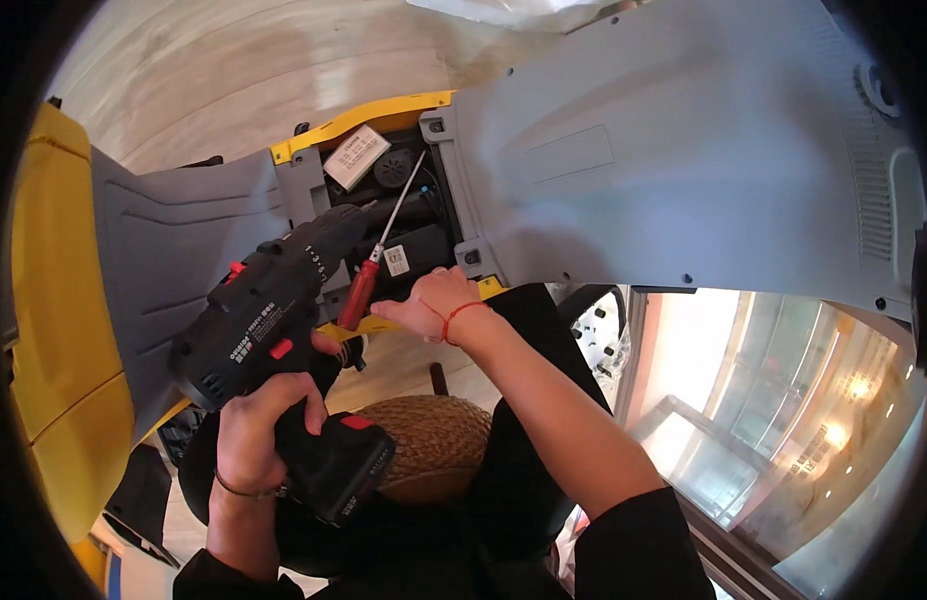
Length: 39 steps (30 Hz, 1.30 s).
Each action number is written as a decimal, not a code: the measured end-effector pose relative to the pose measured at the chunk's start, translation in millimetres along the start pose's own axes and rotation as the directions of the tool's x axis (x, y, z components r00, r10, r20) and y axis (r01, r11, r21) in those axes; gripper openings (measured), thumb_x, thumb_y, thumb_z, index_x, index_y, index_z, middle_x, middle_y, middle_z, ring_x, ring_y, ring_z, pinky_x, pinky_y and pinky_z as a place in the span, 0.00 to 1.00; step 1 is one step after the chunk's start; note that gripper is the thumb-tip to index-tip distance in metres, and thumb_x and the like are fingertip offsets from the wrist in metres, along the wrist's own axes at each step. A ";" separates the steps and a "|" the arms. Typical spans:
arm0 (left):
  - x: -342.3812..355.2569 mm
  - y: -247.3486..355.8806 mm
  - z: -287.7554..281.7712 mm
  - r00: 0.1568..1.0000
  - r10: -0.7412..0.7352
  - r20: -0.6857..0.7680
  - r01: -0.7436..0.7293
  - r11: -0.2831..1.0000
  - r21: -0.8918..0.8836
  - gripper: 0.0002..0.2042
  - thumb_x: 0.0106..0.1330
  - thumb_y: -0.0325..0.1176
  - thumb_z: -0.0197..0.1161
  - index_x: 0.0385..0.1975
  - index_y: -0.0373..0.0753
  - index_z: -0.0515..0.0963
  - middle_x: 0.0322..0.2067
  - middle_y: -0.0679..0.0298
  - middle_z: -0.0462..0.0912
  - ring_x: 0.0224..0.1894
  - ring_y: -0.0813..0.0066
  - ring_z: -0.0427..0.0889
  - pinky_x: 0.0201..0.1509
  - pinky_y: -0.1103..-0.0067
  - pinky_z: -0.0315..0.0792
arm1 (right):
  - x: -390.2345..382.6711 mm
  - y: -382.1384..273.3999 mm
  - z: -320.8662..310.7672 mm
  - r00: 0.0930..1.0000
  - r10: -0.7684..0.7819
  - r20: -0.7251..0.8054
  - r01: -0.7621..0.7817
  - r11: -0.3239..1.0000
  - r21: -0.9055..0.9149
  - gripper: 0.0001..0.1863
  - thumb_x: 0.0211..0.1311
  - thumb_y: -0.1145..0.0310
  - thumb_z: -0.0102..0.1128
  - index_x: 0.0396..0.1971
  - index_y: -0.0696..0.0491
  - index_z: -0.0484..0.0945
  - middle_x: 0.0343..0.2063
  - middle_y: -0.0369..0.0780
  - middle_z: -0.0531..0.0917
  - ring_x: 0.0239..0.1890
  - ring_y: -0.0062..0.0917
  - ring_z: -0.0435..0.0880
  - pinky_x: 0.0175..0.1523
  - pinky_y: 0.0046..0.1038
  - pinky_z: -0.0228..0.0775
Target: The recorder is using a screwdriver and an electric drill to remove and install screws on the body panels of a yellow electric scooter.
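My left hand (278,420) is wrapped round the grip of a black cordless drill (248,330) with red switches, its nose angled over an open compartment (438,175) in a grey-and-yellow vehicle body. A screwdriver (363,290) with a red handle and long shaft lies slanted across that opening. Beside the handle is my right hand (423,305), thumb stretched toward it and other fingers bent near the yellow edge; any contact is unclear. Inside the compartment are a white label box (355,155), a round black part (393,170), cables and a black unit (423,250).
A large grey panel (673,150) extends right; a ridged grey panel (163,240) and yellow bodywork (58,350) are at left. Below are a woven round seat (433,450) between my legs and a wood-look floor (213,80). A glass display case (723,460) stands lower right.
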<state>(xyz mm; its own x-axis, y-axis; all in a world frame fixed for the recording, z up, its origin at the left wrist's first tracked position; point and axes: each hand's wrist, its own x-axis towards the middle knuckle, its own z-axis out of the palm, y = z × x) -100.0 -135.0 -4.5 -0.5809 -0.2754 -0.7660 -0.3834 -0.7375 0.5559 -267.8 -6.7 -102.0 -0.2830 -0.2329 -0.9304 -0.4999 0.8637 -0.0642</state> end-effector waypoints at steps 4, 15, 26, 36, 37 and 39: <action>1.8 -1.1 5.4 0.997 0.077 0.006 -0.077 0.980 0.184 0.19 0.54 0.28 0.52 0.46 0.26 0.71 0.40 0.55 0.79 0.17 0.78 0.69 0.25 0.82 0.67 | -23.8 17.2 -10.9 0.982 -0.147 -0.118 0.149 0.989 0.007 0.39 0.57 0.34 0.49 0.33 0.61 0.84 0.45 0.53 0.79 0.54 0.46 0.72 0.60 0.39 0.63; -13.4 -25.7 51.2 0.993 0.115 0.011 -0.116 0.983 0.141 0.16 0.58 0.31 0.53 0.43 0.26 0.74 0.14 0.66 0.69 0.15 0.81 0.64 0.24 0.84 0.58 | -154.9 283.3 125.6 0.667 0.684 -0.293 0.285 0.129 0.950 0.23 0.58 0.54 0.63 0.47 0.55 0.80 0.46 0.36 0.80 0.48 0.19 0.75 0.47 0.21 0.62; -14.4 -61.0 102.8 0.991 0.129 -0.017 -0.118 0.947 0.300 0.18 0.58 0.34 0.51 0.43 0.29 0.73 0.20 0.67 0.71 0.15 0.86 0.62 0.22 0.87 0.56 | -69.3 486.8 265.1 0.615 0.787 0.057 0.154 -0.190 0.970 0.27 0.57 0.52 0.63 0.54 0.50 0.73 0.54 0.34 0.76 0.50 0.21 0.75 0.48 0.29 0.62; -12.4 -61.1 108.6 0.948 -0.030 0.316 -0.086 0.934 0.347 0.16 0.54 0.30 0.52 0.41 0.29 0.73 0.19 0.63 0.74 0.16 0.81 0.66 0.25 0.85 0.61 | -141.5 334.8 140.1 0.697 0.604 -0.387 0.531 -0.073 0.844 0.14 0.64 0.66 0.57 0.45 0.57 0.74 0.39 0.38 0.81 0.43 0.22 0.80 0.42 0.22 0.70; -10.1 -62.6 106.2 0.946 -0.077 0.315 -0.033 0.943 0.331 0.16 0.54 0.28 0.53 0.42 0.29 0.73 0.23 0.62 0.75 0.17 0.81 0.68 0.26 0.84 0.63 | -149.4 305.4 123.1 0.651 0.571 -0.500 0.587 0.038 0.808 0.14 0.65 0.68 0.57 0.48 0.58 0.73 0.40 0.39 0.80 0.44 0.22 0.80 0.44 0.22 0.70; -2.1 -67.7 104.6 0.905 -0.110 0.412 0.011 0.972 0.236 0.16 0.53 0.25 0.54 0.43 0.30 0.73 0.29 0.59 0.78 0.19 0.80 0.71 0.28 0.83 0.67 | -153.7 258.6 84.6 0.542 0.423 -0.726 0.725 0.201 0.659 0.23 0.65 0.73 0.55 0.59 0.59 0.64 0.51 0.42 0.76 0.54 0.27 0.75 0.55 0.27 0.68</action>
<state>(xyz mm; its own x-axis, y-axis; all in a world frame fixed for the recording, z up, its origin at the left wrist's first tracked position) -147.9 -20.0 -6.8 -0.7790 0.0856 -0.6211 -0.5480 -0.5743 0.6082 -284.3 290.3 -6.1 -0.9591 -0.0851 -0.2699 0.2338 0.2991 -0.9251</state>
